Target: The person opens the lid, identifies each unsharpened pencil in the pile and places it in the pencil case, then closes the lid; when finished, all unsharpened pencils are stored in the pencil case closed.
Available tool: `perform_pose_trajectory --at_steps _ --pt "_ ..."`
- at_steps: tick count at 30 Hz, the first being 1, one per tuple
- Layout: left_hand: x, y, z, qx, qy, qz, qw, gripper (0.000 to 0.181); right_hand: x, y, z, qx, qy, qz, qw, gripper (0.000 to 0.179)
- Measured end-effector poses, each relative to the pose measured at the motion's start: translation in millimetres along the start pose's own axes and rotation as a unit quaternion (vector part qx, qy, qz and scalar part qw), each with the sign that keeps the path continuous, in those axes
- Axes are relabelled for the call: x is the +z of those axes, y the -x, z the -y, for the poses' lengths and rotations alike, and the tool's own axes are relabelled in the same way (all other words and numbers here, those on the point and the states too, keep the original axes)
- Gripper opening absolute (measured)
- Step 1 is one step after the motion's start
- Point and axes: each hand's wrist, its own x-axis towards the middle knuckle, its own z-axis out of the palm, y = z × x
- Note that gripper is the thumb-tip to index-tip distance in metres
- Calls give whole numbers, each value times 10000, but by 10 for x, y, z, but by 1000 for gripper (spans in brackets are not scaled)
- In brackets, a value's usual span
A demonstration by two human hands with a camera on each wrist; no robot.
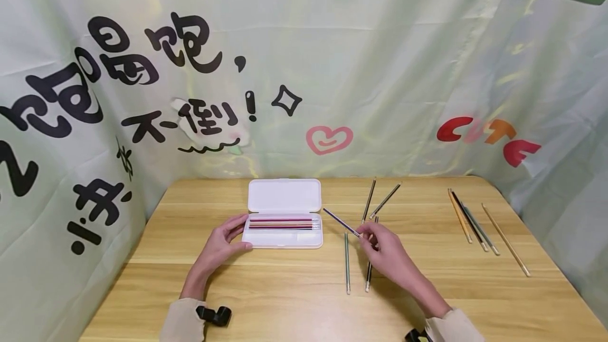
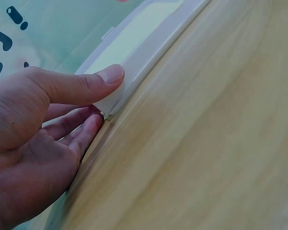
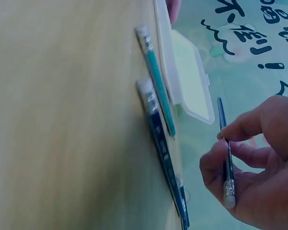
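A white pencil case (image 1: 275, 240) lies on the table with its lid (image 1: 285, 195) folded back. Several red and dark pencils (image 1: 280, 224) lie side by side inside it. My left hand (image 1: 220, 241) holds the case at its left end, thumb by the front corner and the other fingers along the side. Just right of the case, my right hand (image 1: 389, 252) pinches a dark blue pencil (image 1: 338, 220) between thumb and fingers, above the table. Its eraser end points back toward the palm in the right wrist view. Below this hand lie a green pencil (image 1: 347, 265) and a black pencil (image 1: 368, 277).
Two dark pencils (image 1: 386, 199) lie behind my right hand. Farther right is a loose group of several pencils (image 1: 467, 220), with a tan pencil (image 1: 505, 239) at its outer side. A printed cloth (image 1: 380, 78) hangs behind the wooden table (image 1: 285, 289).
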Motion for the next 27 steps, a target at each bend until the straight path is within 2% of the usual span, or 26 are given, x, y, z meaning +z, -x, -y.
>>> perform_pose_trajectory --at_steps 7,14,21,27 --pt "-1 0 2 17 -20 15 10000 78 126 -136 91 96 -95 24 9999 10" --pt "-1 20 16 97 25 20 9999 77 307 -340 178 -408 -245 26 9989 17" --pt "4 12 24 205 4 26 9998 76 536 -575 255 -524 -483 -103 9974 18" --pt "16 -2 -1 123 -2 7 9999 78 725 -731 278 -741 -535 67 9958 16"
